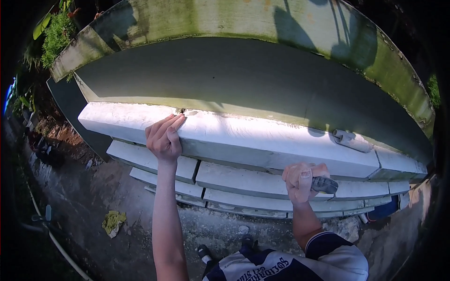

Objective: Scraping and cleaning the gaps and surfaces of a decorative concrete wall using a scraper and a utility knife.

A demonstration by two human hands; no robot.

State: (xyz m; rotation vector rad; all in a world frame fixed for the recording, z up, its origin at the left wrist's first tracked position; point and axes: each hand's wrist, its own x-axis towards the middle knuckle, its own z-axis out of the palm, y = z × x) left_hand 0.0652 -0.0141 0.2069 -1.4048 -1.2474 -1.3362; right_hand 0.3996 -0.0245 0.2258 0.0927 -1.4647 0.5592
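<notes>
A long white-topped block point(234, 133) runs across the view against a wall. My left hand point(164, 136) rests on it, fingers stretched flat over the top, with the fingertips beside a small dark hole point(182, 111) at the wall joint. To the right, my right hand point(303, 180) is closed round a hand tool's dark grey handle point(325, 185) in front of the block's front face. My fist hides the tool's working end, so its kind does not show. Behind it on the block lies a whitish cylinder like a paint roller sleeve point(354, 141).
Lower white blocks point(248, 180) are stacked like steps beneath the top one. A mossy concrete ledge point(225, 21) curves overhead. On the ground at left are a crumpled yellowish cloth point(114, 223) and a pale hose point(63, 250). A blue object point(380, 211) stands at the lower right.
</notes>
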